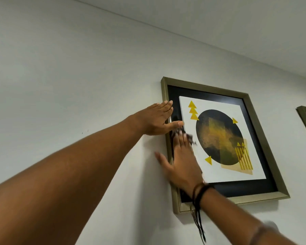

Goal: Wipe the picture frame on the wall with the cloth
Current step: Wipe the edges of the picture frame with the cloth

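**Brace on the left, wipe on the right**

Your left hand [157, 119] lies flat with fingers spread, palm on the wall [78, 76] and fingertips over the left rail of the picture frame [168, 152]; keep it there so the frame cannot swing. Just below it, your right hand [182, 160] presses a dark cloth [190, 138] against the glass, fingers laid out over it; only a blurred edge shows past your fingertips. Judging from this, wipe with light, even strokes away from the braced side. The frame hangs upright, long axis vertical, and looks skewed from your low angle.
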`<action>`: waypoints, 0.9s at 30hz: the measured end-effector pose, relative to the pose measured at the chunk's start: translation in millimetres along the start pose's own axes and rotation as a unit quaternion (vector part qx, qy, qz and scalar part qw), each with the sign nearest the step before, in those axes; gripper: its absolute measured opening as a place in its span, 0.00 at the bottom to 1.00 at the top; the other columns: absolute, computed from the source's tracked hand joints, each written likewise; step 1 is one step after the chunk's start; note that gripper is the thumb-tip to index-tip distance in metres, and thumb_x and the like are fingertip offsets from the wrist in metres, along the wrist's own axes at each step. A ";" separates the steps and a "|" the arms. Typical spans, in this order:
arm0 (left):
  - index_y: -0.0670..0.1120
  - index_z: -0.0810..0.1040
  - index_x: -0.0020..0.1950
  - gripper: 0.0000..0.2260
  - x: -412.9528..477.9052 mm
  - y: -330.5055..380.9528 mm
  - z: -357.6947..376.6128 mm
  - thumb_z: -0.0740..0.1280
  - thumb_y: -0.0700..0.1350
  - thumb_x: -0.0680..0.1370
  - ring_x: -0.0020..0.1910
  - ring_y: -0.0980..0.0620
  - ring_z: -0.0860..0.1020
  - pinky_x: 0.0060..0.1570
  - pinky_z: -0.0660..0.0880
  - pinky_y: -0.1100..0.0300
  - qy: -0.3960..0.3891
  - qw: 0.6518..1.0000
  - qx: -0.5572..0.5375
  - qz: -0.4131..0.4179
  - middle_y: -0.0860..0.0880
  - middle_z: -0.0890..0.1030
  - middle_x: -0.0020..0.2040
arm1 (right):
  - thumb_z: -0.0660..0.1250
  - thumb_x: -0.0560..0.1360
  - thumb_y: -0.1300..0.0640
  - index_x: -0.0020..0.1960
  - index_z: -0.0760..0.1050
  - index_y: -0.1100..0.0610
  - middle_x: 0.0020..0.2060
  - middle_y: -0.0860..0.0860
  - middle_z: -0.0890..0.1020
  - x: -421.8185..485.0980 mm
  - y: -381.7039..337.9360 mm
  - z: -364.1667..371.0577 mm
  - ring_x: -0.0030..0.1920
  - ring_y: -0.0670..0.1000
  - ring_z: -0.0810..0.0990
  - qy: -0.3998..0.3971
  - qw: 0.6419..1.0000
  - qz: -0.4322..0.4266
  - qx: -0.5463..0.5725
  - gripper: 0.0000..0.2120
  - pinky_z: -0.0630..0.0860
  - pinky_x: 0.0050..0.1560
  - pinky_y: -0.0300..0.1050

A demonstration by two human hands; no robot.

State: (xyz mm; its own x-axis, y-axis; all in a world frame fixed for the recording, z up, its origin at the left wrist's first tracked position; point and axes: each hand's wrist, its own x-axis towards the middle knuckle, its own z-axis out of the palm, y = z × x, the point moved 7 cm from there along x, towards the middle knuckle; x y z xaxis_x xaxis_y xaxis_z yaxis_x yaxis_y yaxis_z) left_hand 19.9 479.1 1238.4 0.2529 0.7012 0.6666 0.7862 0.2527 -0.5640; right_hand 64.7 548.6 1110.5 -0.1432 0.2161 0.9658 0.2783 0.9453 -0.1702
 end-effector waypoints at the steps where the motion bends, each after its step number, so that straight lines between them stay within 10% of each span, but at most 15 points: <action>1: 0.43 0.46 0.79 0.39 0.0 0.3 -1.7 0.43 0.69 0.77 0.79 0.51 0.43 0.77 0.43 0.53 0.000 1.000 -0.008 -0.001 0.46 0.44 0.81 | 0.52 0.73 0.28 0.81 0.44 0.52 0.82 0.51 0.48 25.9 -5.2 -6.6 0.81 0.51 0.44 0.007 1.000 -0.004 0.023 0.46 0.49 0.81 0.52; 3: 0.43 0.46 0.79 0.39 0.2 1.7 -3.2 0.45 0.69 0.77 0.79 0.50 0.45 0.77 0.44 0.53 0.011 0.999 -0.040 -0.013 0.45 0.45 0.81 | 0.59 0.74 0.36 0.81 0.48 0.54 0.81 0.54 0.55 73.7 -12.8 -15.2 0.80 0.55 0.53 0.003 0.999 -0.033 0.025 0.43 0.55 0.79 0.54; 8: 0.46 0.40 0.79 0.41 4.3 -1.9 1.2 0.44 0.71 0.75 0.79 0.46 0.46 0.76 0.44 0.51 0.028 0.992 -0.108 -0.065 0.47 0.45 0.81 | 0.52 0.79 0.39 0.80 0.37 0.58 0.81 0.57 0.41 123.5 -8.5 -4.4 0.81 0.57 0.38 -0.038 0.973 -0.075 -0.213 0.41 0.43 0.80 0.55; 19: 0.40 0.50 0.78 0.50 4.8 8.5 -1.5 0.38 0.76 0.69 0.79 0.46 0.44 0.77 0.42 0.49 0.003 0.999 0.009 -0.044 0.41 0.46 0.80 | 0.54 0.72 0.26 0.81 0.45 0.54 0.82 0.52 0.46 -6.5 -5.5 -0.8 0.81 0.51 0.41 0.013 1.000 -0.004 0.012 0.49 0.46 0.81 0.53; 27: 0.38 0.36 0.77 0.66 10.9 10.8 17.1 0.62 0.80 0.58 0.77 0.42 0.34 0.77 0.37 0.47 -0.032 0.991 0.109 -0.072 0.39 0.34 0.78 | 0.46 0.71 0.22 0.81 0.42 0.46 0.78 0.38 0.37 -113.0 25.2 16.3 0.78 0.40 0.33 -0.030 0.999 -0.006 -0.017 0.46 0.39 0.77 0.42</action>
State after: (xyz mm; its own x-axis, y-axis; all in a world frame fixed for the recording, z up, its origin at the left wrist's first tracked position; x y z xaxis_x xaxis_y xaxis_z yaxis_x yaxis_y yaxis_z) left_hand 21.5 500.9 1231.2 0.1056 0.6863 0.7197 0.6687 0.4866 -0.5622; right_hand 72.4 552.0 993.9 -0.2024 0.2204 0.9542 0.3075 0.9394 -0.1518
